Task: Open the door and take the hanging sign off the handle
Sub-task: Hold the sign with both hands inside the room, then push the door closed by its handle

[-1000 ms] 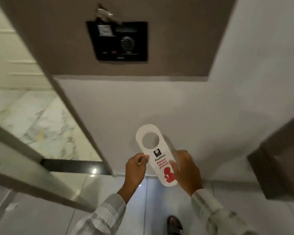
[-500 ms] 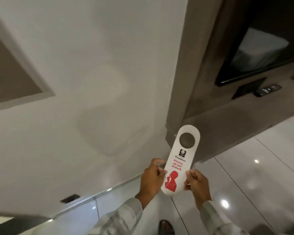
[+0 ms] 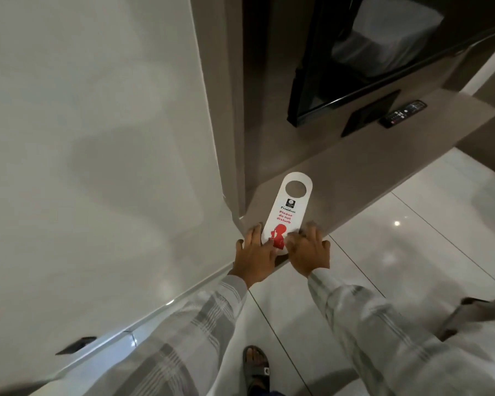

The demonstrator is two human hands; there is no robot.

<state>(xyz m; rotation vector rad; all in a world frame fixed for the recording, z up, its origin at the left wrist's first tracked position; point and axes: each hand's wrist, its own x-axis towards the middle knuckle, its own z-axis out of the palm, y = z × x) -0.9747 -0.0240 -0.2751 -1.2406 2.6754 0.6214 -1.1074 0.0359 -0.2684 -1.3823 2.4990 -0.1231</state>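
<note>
sign: do-not-disturb door hanger (image 3: 287, 212) flat on grey shelf (image 3: 383, 167) corner | left hand (image 3: 255, 254), right hand (image 3: 307, 252) pinch its lower end | handling: light, thin card, likely bendable; hold edges

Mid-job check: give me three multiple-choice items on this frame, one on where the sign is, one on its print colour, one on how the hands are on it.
1. Where is the sign?
A. on a door handle
B. over the grey shelf
C. on the floor

2. Colour of "Please do not disturb"?
A. blue
B. green
C. red

3. How is it held?
A. left hand only
B. both hands, at its lower end
C. by neither hand

Key: 1 B, shelf shows through its hole; 2 C, red lettering; 3 B, right hand also grips the bottom.
</note>
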